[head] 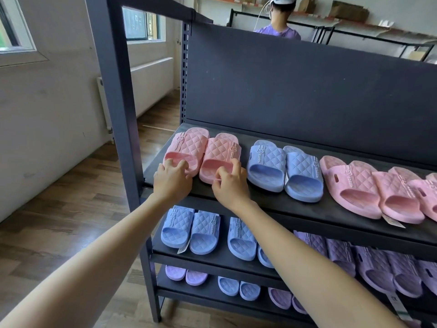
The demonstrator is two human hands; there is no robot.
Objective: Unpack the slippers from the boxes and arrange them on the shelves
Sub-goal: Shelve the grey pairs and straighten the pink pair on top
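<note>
Two pink quilted slippers lie side by side at the left end of the top shelf. My left hand grips the heel end of the left pink slipper, fingers curled over its rim. My right hand pinches the heel edge of the right pink slipper. To their right on the same shelf sit a blue pair and more pink slippers.
The lower shelves hold blue slippers and purple slippers. The dark rack's upright post stands at the left. A person stands behind the rack's back panel. White wall and wooden floor lie to the left.
</note>
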